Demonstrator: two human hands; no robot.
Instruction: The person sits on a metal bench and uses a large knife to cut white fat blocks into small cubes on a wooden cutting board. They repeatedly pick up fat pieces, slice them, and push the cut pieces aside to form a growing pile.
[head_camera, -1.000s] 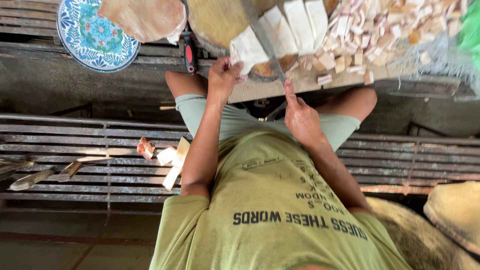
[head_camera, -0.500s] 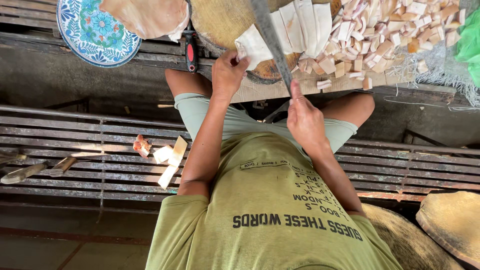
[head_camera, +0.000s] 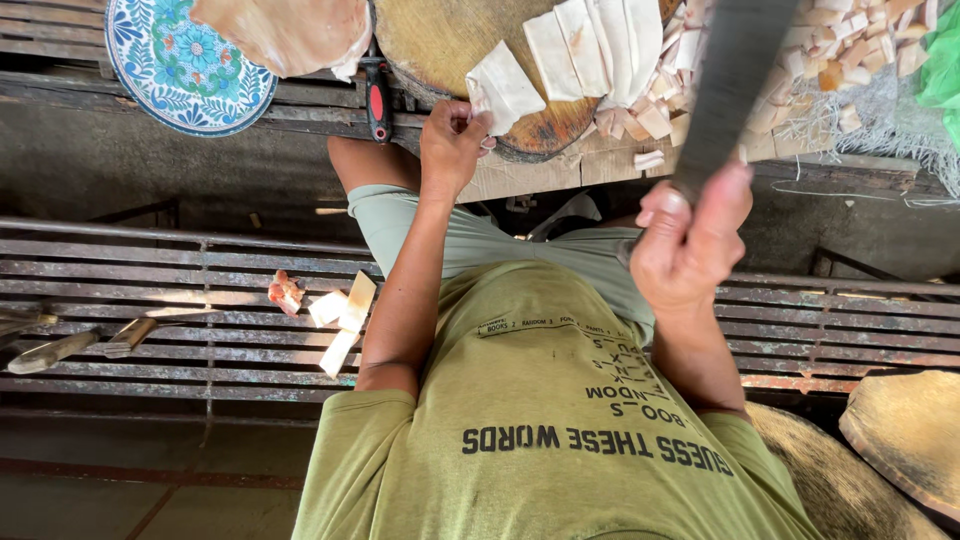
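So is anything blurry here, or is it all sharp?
Head view: the dark blade raised in the right hand is smeared by motion; the left hand, pale strips and round wooden block are sharp; daylight is soft, without glare.

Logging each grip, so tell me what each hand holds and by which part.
The left hand pinches the near edge of a pale slab on the wooden block. The right hand grips a cleaver by its handle.
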